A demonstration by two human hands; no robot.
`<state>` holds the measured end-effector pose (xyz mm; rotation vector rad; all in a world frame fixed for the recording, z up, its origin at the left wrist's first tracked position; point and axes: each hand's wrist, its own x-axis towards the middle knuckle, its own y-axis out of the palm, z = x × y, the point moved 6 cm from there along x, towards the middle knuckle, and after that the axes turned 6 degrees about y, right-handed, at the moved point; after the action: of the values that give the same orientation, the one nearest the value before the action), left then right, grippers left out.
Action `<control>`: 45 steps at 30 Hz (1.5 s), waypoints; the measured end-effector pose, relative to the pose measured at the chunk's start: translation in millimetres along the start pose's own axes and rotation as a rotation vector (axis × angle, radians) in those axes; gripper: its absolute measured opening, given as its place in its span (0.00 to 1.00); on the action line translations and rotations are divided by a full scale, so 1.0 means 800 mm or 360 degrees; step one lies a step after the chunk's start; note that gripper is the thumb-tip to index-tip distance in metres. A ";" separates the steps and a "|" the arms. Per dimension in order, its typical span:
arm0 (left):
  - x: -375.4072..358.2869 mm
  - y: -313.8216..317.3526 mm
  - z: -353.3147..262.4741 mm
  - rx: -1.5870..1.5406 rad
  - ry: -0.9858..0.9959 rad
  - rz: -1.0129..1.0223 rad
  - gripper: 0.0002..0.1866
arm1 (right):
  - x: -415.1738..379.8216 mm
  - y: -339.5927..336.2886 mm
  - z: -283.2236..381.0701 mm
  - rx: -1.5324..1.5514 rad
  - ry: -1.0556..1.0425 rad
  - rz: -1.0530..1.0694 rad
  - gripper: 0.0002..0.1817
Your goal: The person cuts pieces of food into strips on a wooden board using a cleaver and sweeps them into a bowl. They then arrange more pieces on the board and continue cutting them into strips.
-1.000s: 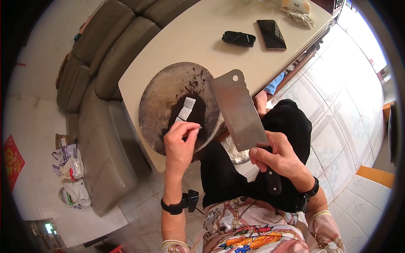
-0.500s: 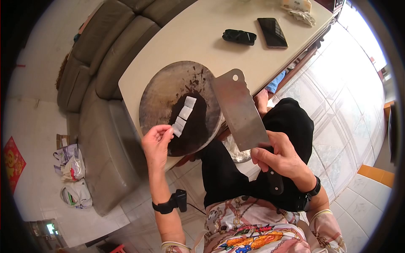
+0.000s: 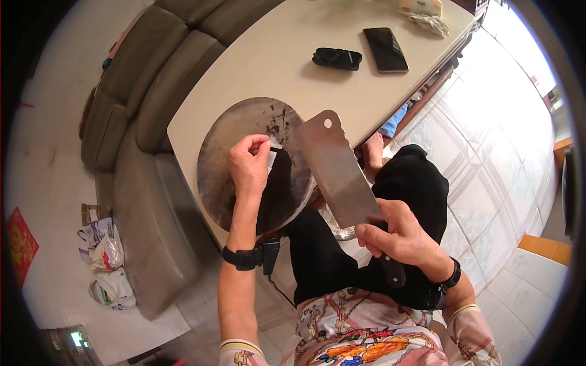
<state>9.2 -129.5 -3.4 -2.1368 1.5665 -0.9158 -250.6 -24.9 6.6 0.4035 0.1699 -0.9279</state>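
A round chopping board (image 3: 223, 131) bears a dark, wet-looking patch and small flat white pieces (image 3: 272, 160). Over it, my left hand (image 3: 249, 163) is closed in a pinch, its fingertips at the topmost white piece (image 3: 275, 144). The hand and wrist cover part of the board, so any lower pieces are hidden. My right hand (image 3: 400, 235) grips the dark handle of a cleaver (image 3: 339, 174). Its broad blade is raised at the board's right side, above my lap, with the holed corner pointing away from me.
The board stands at the near corner of a cream table (image 3: 256, 61). Farther back lie a black case (image 3: 337, 58), a phone (image 3: 385, 50) and a tissue pack (image 3: 421, 7). A grey sofa (image 3: 143, 201) flanks the left. Another person's foot (image 3: 373, 151) shows beside the table.
My left hand has moved up and right, from the lower end of the row of white pieces to its upper end. The cleaver stays raised in my right hand, shifted slightly in view.
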 end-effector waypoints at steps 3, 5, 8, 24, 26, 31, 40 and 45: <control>0.001 -0.001 0.008 0.0095 0.0086 -0.0033 0.05 | 0.000 -0.001 0.001 0.0025 0.0020 0.0003 0.07; 0.002 -0.003 0.010 0.0087 0.0105 -0.0012 0.05 | 0.000 0.000 0.000 0.0044 0.0030 0.0011 0.07; 0.001 -0.005 0.013 0.0040 0.0105 0.0016 0.05 | 0.001 0.000 0.000 0.0014 0.0011 0.0011 0.07; 0.001 -0.002 0.022 0.0122 0.0148 0.0107 0.06 | 0.004 0.001 -0.008 -0.0119 -0.0009 -0.0023 0.08; 0.001 -0.002 0.022 0.0116 0.0142 0.0105 0.06 | 0.004 0.001 -0.009 -0.0150 -0.0020 -0.0023 0.08; -0.001 -0.001 0.026 0.0036 0.0138 0.0095 0.06 | 0.002 0.001 -0.004 -0.0142 -0.0008 -0.0049 0.09; -0.006 -0.005 0.013 0.0103 0.0192 0.0046 0.06 | 0.000 0.000 -0.005 -0.0210 0.0050 -0.0069 0.08; -0.004 -0.012 0.033 -0.0233 0.0052 -0.0002 0.09 | 0.000 0.002 -0.002 -0.0177 0.0014 -0.0051 0.08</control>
<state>32.8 -125.9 -18.1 -2.2315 1.6963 -0.8647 -249.0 -23.3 5.6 0.3025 0.2353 -0.9435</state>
